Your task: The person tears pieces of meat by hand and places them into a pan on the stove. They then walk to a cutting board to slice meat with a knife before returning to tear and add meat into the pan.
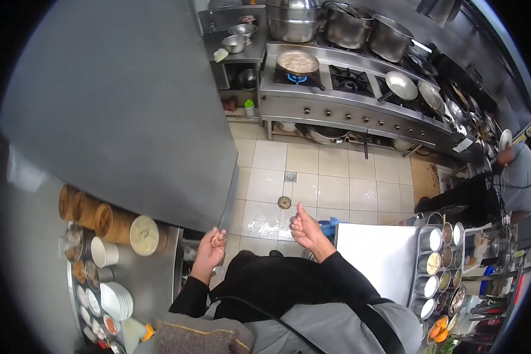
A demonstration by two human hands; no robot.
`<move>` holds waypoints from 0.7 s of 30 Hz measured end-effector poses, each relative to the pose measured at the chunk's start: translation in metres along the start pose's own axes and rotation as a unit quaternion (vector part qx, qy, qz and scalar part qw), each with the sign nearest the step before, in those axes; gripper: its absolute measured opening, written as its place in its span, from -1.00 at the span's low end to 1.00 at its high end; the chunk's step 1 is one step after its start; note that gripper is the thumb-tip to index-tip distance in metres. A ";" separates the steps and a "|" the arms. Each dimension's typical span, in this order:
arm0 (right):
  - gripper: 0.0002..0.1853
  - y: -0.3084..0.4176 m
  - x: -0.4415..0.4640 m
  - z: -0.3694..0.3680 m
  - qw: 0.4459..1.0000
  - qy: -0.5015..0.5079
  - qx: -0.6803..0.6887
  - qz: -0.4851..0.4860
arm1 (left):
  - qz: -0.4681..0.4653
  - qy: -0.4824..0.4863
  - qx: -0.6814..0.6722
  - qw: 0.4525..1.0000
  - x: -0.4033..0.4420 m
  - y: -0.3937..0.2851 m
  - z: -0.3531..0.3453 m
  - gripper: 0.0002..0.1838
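My left hand (211, 250) hangs in front of my body near the edge of the grey upright cabinet (159, 118), its fingers curled in. Nothing shows in it. Over the tiled floor, my right hand (308, 230) makes a fist with the thumb stretched out, and I see no object in it either. To its right lies the white work surface (376, 253), which the hand does not touch. Farther off, a shallow pan (298, 62) of pale food sits over a blue flame on the stove (318, 107).
Large steel pots (347, 26) stand behind the burners. Metal containers of ingredients (430, 262) line the right side. On the left counter are stacked white plates (117, 301) and a tub of pale food (144, 235). Another person (518, 171) is at far right. A drain (284, 202) marks the floor.
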State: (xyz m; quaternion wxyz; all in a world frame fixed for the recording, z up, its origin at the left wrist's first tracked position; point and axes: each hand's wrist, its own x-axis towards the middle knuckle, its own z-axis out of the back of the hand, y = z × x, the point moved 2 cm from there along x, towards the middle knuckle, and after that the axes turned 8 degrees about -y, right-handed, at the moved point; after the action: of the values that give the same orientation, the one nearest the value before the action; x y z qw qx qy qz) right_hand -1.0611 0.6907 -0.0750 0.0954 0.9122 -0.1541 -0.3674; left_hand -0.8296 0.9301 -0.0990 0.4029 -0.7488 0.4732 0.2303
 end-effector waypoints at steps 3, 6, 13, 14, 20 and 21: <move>-0.52 0.034 0.007 0.007 0.994 -0.079 0.000 0.070 | 0.040 0.024 0.051 0.998 0.042 -0.008 -0.056 -0.71; -0.54 0.066 0.031 0.005 0.981 -0.096 -0.091 0.144 | 0.064 0.034 0.106 0.992 0.095 -0.012 -0.102 -0.61; -0.64 0.171 0.142 -0.040 0.994 -0.103 0.014 0.037 | 0.106 0.050 0.071 0.991 0.222 -0.035 -0.203 -0.71; -0.63 0.186 0.157 -0.043 0.989 -0.136 0.050 0.039 | 0.130 0.059 0.061 0.988 0.239 -0.036 -0.210 -0.75; -0.78 0.302 0.249 -0.052 0.945 0.103 0.284 0.125 | 0.108 0.037 0.100 0.988 0.301 -0.074 -0.281 -0.76; -0.78 0.320 0.258 -0.069 0.946 0.033 0.285 0.149 | 0.108 0.017 0.089 0.990 0.305 -0.081 -0.293 -0.72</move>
State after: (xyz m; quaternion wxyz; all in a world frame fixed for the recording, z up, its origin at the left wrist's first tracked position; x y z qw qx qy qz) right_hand -0.9044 0.3051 -0.0995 -0.1100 0.8793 -0.3837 -0.2598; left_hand -0.6319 0.5484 -0.1220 0.4325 -0.6581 0.5768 0.2169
